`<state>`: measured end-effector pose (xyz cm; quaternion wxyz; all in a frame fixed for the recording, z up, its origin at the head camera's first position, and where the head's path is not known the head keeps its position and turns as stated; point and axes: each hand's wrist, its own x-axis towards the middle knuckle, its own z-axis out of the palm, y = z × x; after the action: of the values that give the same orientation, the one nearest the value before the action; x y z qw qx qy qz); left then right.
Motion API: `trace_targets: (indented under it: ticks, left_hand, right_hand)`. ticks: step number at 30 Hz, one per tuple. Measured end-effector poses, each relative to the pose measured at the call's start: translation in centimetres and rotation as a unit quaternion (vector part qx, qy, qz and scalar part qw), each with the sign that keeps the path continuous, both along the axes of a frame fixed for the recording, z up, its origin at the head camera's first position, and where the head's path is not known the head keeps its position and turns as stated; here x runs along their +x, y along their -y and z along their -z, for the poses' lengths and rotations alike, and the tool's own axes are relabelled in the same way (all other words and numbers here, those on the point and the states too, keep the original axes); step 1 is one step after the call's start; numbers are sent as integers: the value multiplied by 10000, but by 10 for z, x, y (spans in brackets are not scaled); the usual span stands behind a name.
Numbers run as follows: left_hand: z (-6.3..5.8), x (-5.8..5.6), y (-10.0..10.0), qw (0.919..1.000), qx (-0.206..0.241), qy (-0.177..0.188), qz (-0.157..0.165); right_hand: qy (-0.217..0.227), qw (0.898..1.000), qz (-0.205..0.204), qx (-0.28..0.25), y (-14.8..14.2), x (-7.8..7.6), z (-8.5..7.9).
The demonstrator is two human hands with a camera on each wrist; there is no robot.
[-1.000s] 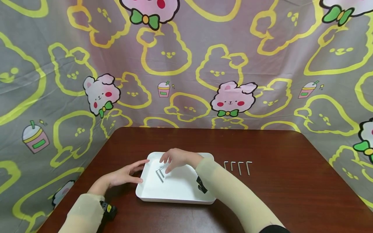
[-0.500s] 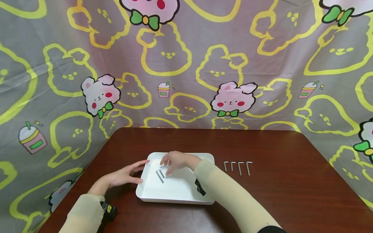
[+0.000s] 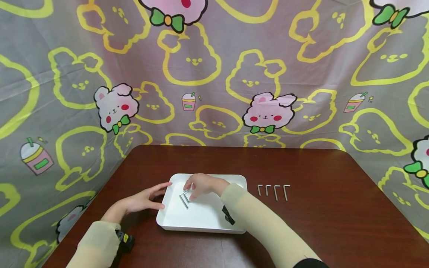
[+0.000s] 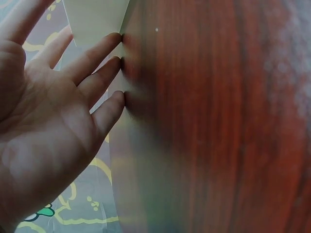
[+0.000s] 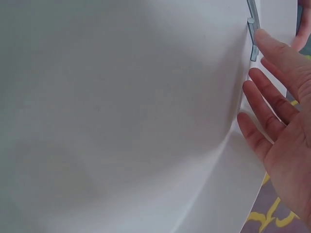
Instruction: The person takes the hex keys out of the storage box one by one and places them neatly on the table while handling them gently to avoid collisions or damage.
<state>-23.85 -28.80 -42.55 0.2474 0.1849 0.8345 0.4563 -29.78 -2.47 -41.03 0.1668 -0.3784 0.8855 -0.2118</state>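
In the head view, my left hand (image 3: pixel 144 200) lies at the left side of the white tray (image 3: pixel 201 222), its thumb and forefinger spread along the rim. The left wrist view shows several fairly straight fingers of this left hand (image 4: pixel 53 111) touching the tabletop. Over the tray's left half is my right hand (image 3: pixel 201 184), palm down with loosely bent fingers. Under it lie silver hex keys (image 3: pixel 183 201), partly hidden by the fingers. In the right wrist view, the right hand (image 5: pixel 286 107) has its thumb beside a hex key (image 5: pixel 253 39); a firm grip is not visible.
Several L-shaped hex keys (image 3: pixel 276 192) lie in a row on the brown table (image 3: pixel 321 216), right of the tray. A patterned cloth (image 3: pixel 214 74) hangs behind and along the sides of the table.
My right hand shifts very slightly within the tray, with the thumb drawing a little closer to the hex keys. The left hand and the tray stay in place.
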Motion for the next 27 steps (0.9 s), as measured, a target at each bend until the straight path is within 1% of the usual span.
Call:
trace_targets:
  ticks: [11, 19, 24, 27]
  left_hand:
    - [-1, 0, 1, 10000, -37, -5, 2]
    - [-2, -1, 0, 10000, -23, -64, 47]
    - [-3, 0, -2, 10000, -16, -16, 17]
    - [-4, 0, -2, 10000, 7, 26, 0]
  right_hand:
    - [23, 9999, 156, -65, 2, -2, 7]
    - [-247, 9997, 36, -79, 4, -2, 10]
    - [-416, 9991, -45, -76, 6, -2, 12]
    - [-438, 9990, -73, -97, 6, -2, 12]
